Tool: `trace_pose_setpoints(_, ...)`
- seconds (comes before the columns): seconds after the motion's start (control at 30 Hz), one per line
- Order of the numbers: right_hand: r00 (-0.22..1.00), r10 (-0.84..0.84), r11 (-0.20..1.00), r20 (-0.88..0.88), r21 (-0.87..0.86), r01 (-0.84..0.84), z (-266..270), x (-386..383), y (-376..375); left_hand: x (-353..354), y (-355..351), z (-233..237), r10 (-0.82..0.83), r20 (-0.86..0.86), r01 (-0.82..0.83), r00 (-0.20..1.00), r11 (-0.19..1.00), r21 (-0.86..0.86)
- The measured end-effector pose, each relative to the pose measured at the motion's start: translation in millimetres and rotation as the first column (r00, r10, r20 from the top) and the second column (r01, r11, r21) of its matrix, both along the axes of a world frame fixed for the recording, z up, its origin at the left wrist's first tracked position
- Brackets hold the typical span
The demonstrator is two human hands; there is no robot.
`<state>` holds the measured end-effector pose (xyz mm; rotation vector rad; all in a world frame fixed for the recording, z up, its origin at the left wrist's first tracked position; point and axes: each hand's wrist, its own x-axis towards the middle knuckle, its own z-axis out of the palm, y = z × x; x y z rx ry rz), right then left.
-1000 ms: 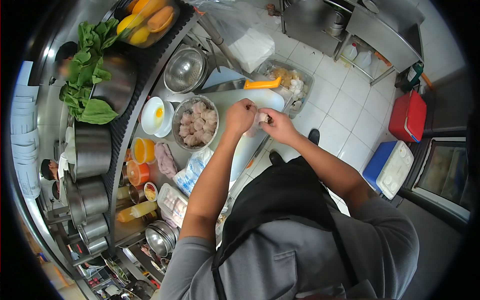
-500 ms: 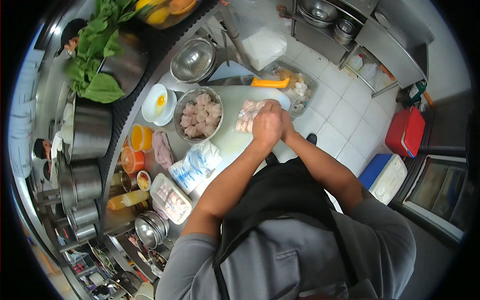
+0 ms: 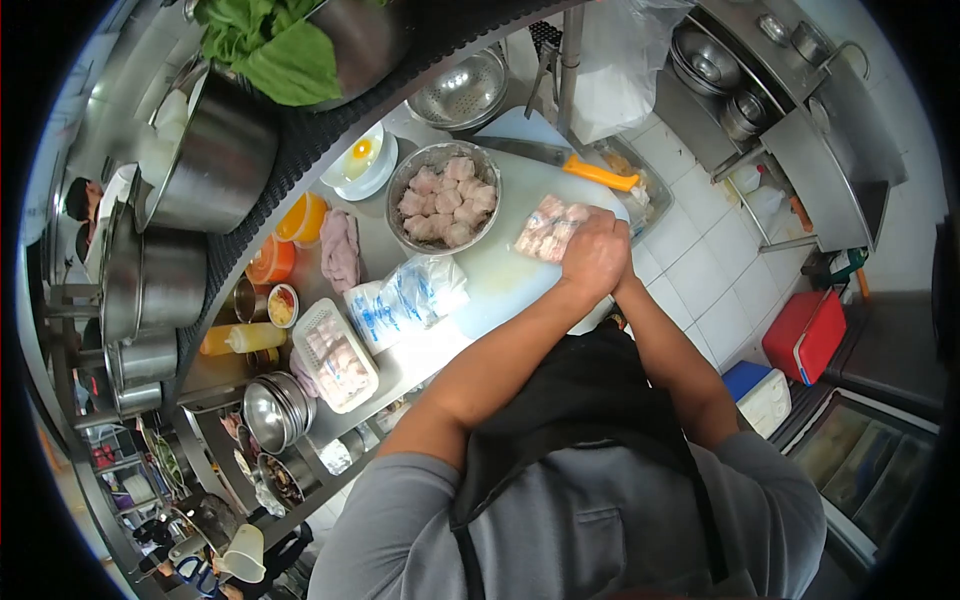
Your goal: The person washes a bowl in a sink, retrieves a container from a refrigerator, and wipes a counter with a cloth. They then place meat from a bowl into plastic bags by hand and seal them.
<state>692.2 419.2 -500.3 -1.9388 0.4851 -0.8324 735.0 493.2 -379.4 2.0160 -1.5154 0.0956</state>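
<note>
A clear bag of pale meat pieces [image 3: 545, 232] lies on the white cutting board [image 3: 500, 290]. My left hand [image 3: 595, 256] is closed over the bag's right end, knuckles up. Pressed against it on the right is my right hand [image 3: 626, 268], its fingers mostly hidden. A large knife with a yellow handle [image 3: 600, 174] rests across the board's far edge. Left of the bag, a round metal bowl [image 3: 398, 222] holds several pale meat balls. Blue-printed plastic bags [image 3: 405, 300] lie near the board's left edge.
A bowl with egg yolk [image 3: 378, 178], a colander [image 3: 458, 95], a pink cloth [image 3: 340, 250] and a white basket of wrapped meat [image 3: 338, 360] stand around the board. Steel pots [image 3: 215, 150] and a shelf edge are at left. A scrap container [image 3: 655, 205] is beyond the knife.
The camera view has shifted, so the board, bowl and hands appear farther right. Both hands remain together at the bag's right end.
</note>
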Motion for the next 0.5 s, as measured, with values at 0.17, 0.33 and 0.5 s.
trace_pose_setpoints(0.17, 0.999, -0.042, 0.985, -0.003, -0.168, 0.041, 21.6, -16.9, -11.1, -6.9, 6.3, -8.4, 0.024, -0.035, -0.026, 0.999, 0.998, -0.053)
trace_pose_setpoints(0.33, 0.997, 0.04, 0.997, -0.065, -0.064, -0.044, 24.6, -19.2, -10.0, -8.9, 0.2, -5.2, -0.001, -0.064, -0.004, 0.998, 0.996, -0.086)
trace_pose_setpoints(0.5, 0.995, 0.055, 0.995, -0.088, -0.079, -0.062, 27.5, -19.0, -15.6, -8.7, -10.1, -11.8, 0.001, -0.04, -0.005, 0.999, 0.994, -0.109)
